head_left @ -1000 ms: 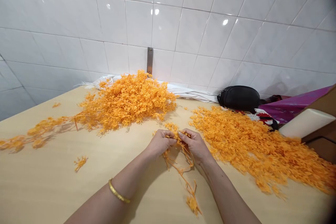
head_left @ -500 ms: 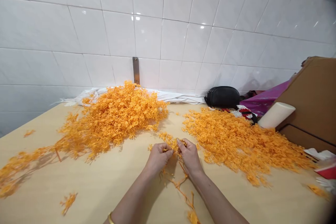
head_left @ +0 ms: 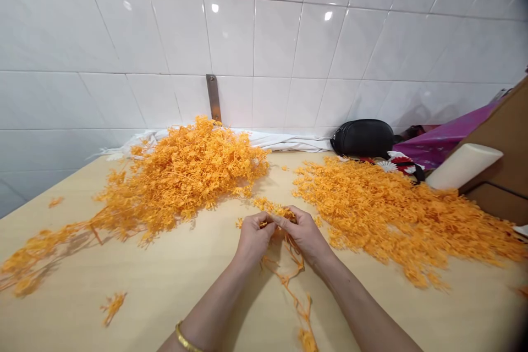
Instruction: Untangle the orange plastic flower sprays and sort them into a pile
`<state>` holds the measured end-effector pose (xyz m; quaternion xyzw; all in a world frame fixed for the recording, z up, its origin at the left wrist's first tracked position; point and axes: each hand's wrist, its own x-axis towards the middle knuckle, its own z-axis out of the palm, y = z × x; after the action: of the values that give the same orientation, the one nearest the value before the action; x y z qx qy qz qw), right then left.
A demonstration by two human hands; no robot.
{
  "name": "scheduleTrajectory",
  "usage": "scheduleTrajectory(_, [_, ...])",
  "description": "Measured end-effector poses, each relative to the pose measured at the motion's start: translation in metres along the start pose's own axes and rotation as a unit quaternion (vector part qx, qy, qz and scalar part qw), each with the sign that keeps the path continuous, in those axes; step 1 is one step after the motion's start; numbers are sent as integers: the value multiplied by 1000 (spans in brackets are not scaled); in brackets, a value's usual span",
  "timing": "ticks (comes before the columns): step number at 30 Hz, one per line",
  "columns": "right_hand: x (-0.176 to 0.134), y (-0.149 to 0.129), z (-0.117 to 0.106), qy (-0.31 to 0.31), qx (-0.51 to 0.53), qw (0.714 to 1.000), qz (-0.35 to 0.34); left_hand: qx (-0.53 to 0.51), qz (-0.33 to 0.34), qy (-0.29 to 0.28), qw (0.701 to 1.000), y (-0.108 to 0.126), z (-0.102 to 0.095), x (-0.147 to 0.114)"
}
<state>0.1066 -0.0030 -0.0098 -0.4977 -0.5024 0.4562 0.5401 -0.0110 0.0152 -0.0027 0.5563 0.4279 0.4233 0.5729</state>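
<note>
Near the middle of the pale wood-look worktop, the fingers of the left hand and right hand are pinched together on a branching orange artificial sprig; they hide the gripped spot, and its lower tip is cut off below. A bushy orange heap of sprigs covers part of the far edge. The loose orange pile of clusters spreads toward the right edge. Behind it, a brown cardboard box is cropped; pale marks on the shiny purple sheet are too blurred to read.
</note>
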Motion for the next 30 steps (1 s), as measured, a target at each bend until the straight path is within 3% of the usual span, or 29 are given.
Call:
scheduleTrajectory(5, [0,0,2,-27,23,999,1,-16,-1,2,1000,3,2,-2])
scheduleTrajectory(10, [0,8,7,74,16,996,-44,-6,-8,-18,1000,-1,2,-4])
scheduleTrajectory(17, [4,17,26,171,56,983,-32,-31,-54,-12,998,1,1,-6])
scheduleTrajectory(20, [10,7,7,239,101,966,-15,-21,-50,-14,998,3,1,-10])
scheduleTrajectory(23, [15,-8,-31,371,128,919,-31,-8,-48,-18,999,3,-1,-14])
scheduleTrajectory(25, [15,-15,-54,420,29,905,-61,-35,-55,-9,998,3,-3,-14])
scheduleTrajectory(27, [13,-19,-67,446,-147,877,-99,-75,-56,-10,996,4,-6,-13])
scheduleTrajectory(30, [8,-21,-65,452,-386,786,-168,-154,-55,-32,986,7,-13,-9])
